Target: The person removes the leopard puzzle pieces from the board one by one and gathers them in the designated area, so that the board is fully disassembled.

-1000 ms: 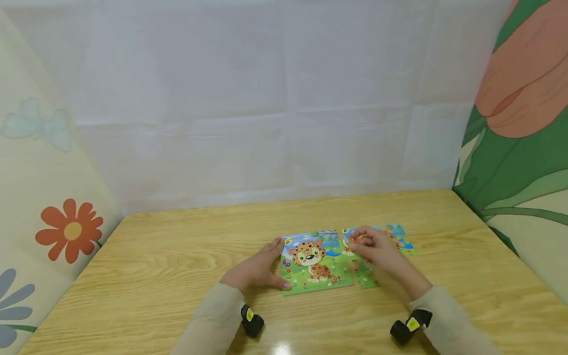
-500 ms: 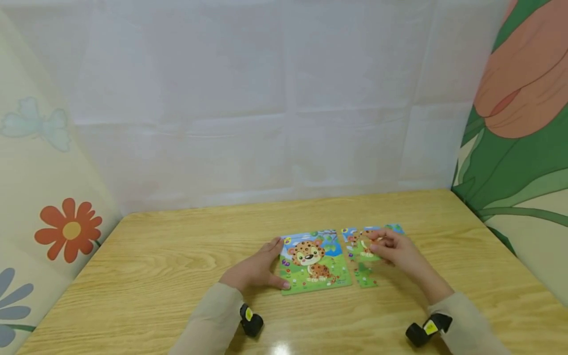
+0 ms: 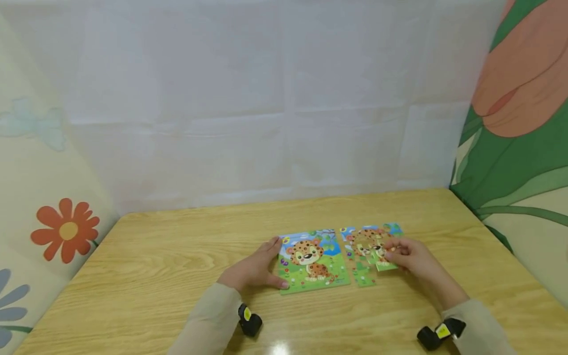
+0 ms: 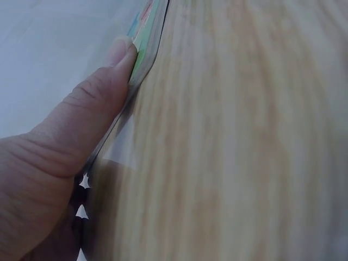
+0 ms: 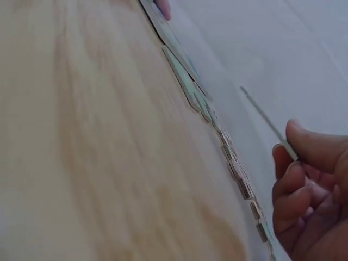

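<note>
A square picture board (image 3: 295, 281) with a spotted leopard cub lies flat on the table. My left hand (image 3: 255, 268) rests along its left edge, the thumb (image 4: 111, 76) on the near left corner and the fingers fairly straight. To the board's right lie joined jigsaw pieces (image 3: 350, 236) with the same cub picture, and a green piece (image 3: 365, 277) sits near their lower left. Between thumb and fingers, my right hand (image 3: 412, 254) pinches a jigsaw piece (image 3: 387, 266). In the right wrist view that piece (image 5: 266, 120) is edge-on, raised off the table.
The wooden table (image 3: 177, 256) stretches out on both sides of the board. A white cloth (image 3: 248, 123) hangs behind it, and panels with painted flowers (image 3: 66, 230) flank the table. Each wrist wears a small black camera (image 3: 250, 321).
The right hand has moved right and slightly nearer, carrying a jigsaw piece away from the board's right edge. More of the joined pieces shows. The left hand has stayed on the board.
</note>
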`<state>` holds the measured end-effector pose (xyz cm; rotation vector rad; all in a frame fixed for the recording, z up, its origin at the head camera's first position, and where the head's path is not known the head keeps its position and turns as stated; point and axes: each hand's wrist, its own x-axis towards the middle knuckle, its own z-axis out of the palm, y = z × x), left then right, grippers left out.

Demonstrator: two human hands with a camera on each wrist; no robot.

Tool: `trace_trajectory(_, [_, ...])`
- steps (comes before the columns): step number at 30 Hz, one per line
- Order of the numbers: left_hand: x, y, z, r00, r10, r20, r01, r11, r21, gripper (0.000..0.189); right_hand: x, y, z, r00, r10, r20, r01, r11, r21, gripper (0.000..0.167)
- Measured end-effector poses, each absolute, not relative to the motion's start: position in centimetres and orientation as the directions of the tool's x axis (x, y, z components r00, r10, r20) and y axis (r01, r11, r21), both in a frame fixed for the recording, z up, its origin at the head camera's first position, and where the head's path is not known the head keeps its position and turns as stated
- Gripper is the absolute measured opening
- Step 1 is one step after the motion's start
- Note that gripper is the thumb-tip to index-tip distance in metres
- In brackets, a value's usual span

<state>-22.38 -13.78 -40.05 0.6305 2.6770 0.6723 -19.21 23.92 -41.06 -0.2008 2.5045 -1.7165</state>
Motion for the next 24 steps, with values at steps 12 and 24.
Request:
trace_trajectory(12, [-22.43,-13.82,-40.09,-0.858,0.483,-0.176,0.343,0.793,0.504,0.112,-19.10,24.80,-41.54,-0.984,-0.162,-0.068,-0.007,0.427,-0.904,0.028])
trace_trajectory(24, [-22.40,-13.88,-40.10,-0.854,0.483,-0.194,0.325,0.787,0.525,0.112,-18.60,23.93,-41.59,-0.995,-0.096,0.013,-0.073,0.649,-0.757,0.024])
